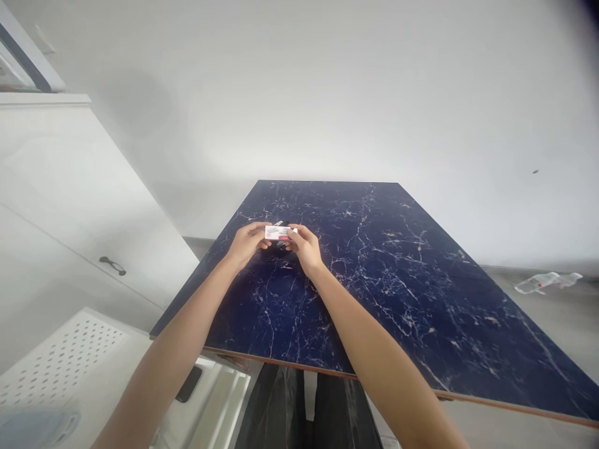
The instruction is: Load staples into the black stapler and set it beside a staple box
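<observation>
Between my two hands is a small white box with a red patch and fine print (pixel 277 232), held level above the table. My left hand (pixel 248 243) pinches its left end, thumb in front and fingers behind. My right hand (pixel 305 246) grips the right end the same way, its thumb lying across the printed face. Just behind and below the box, something black with light markings (pixel 281 222) shows in part; I cannot make out what it is or whether my fingers touch it.
The dark blue marbled table (pixel 374 280) reaches to a white wall (pixel 327 93). On the left stands a white cabinet (pixel 70 187) with a dark handle (pixel 112 265). A phone-like black object (pixel 189 383) lies below the table edge. Clear plastic bottles (pixel 545 282) lie on the floor at right.
</observation>
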The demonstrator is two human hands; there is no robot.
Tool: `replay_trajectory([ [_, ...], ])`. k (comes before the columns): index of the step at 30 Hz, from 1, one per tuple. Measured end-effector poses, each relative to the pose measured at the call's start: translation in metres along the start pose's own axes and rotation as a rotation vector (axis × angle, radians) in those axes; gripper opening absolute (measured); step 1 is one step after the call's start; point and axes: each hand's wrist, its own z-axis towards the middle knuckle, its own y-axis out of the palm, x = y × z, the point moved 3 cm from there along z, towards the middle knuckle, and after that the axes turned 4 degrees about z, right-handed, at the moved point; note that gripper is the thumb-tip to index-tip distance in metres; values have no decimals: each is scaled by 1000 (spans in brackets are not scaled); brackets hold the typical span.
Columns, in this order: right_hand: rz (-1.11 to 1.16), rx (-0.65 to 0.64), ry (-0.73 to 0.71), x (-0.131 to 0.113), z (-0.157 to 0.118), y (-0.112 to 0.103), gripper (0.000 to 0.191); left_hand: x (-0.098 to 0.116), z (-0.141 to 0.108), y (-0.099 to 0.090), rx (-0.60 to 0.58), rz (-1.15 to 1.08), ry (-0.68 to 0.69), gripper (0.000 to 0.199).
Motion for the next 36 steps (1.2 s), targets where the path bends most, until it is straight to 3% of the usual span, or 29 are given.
replay_trajectory([
  [4, -111, 51, -64, -3, -1, 0, 26, 3, 3, -7, 61, -97, 18, 32],
  [10, -504, 87, -236, -11, -9, 2, 24, 7, 5, -13, 121, -286, 1, 31],
  [16, -984, 141, -617, -27, -23, 11, 25, 7, 6, -14, 128, -311, 1, 31],
  [20, -1250, 129, -673, -30, -25, 14, 22, 4, 7, -16, 117, -282, -10, 32],
  [28, -1316, -36, -682, -31, -20, 15, 23, 2, 9, -19, 110, -252, -38, 32],
  [36, -1296, 34, -667, -33, -19, 12, 25, -1, 8, -13, 81, -252, -103, 28],
])
